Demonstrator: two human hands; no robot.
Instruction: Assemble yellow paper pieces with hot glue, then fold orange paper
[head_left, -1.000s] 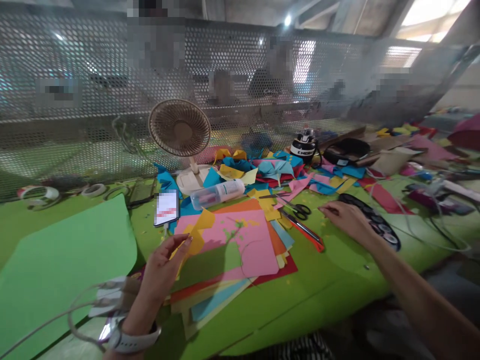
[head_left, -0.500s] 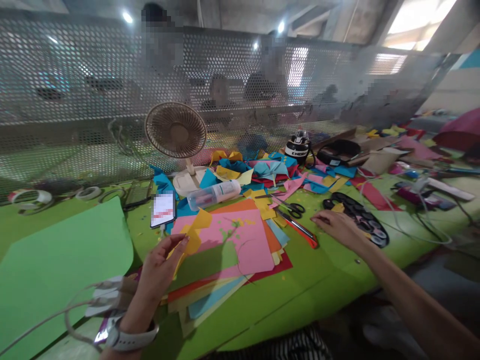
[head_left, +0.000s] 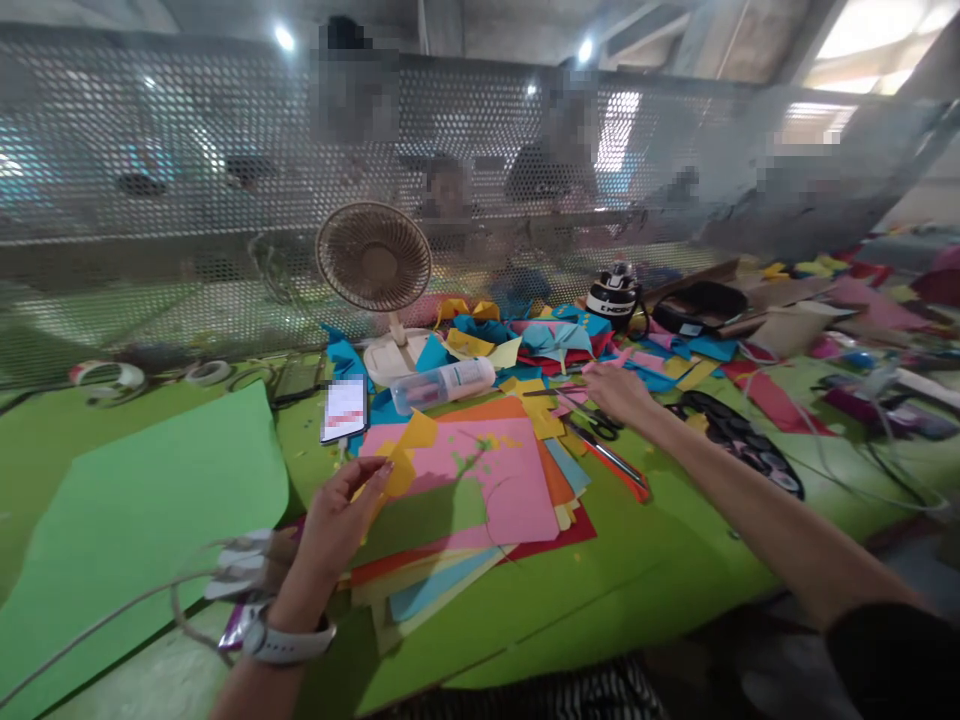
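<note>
My left hand (head_left: 335, 523) pinches a folded yellow paper piece (head_left: 403, 457) above a stack of coloured paper sheets (head_left: 480, 490) with a pink sheet on top. My right hand (head_left: 619, 390) reaches forward over the black-handled scissors (head_left: 596, 413) and touches a pink paper scrap (head_left: 581, 372); its fingers are curled, and what they hold is unclear. A red-handled cutter (head_left: 611, 461) lies just right of the stack.
A small desk fan (head_left: 375, 265) stands behind a lying plastic bottle (head_left: 444, 384) and a phone (head_left: 344, 408). A big green sheet (head_left: 142, 500) lies at left. Paper scraps (head_left: 525, 340), a black tray (head_left: 742, 440) and cables (head_left: 855, 440) lie at right. A perforated metal screen (head_left: 187, 200) closes the far side; people sit behind.
My right hand has moved forward and left from near the black tray to the scissors and pink scrap. The left hand keeps holding the yellow piece.
</note>
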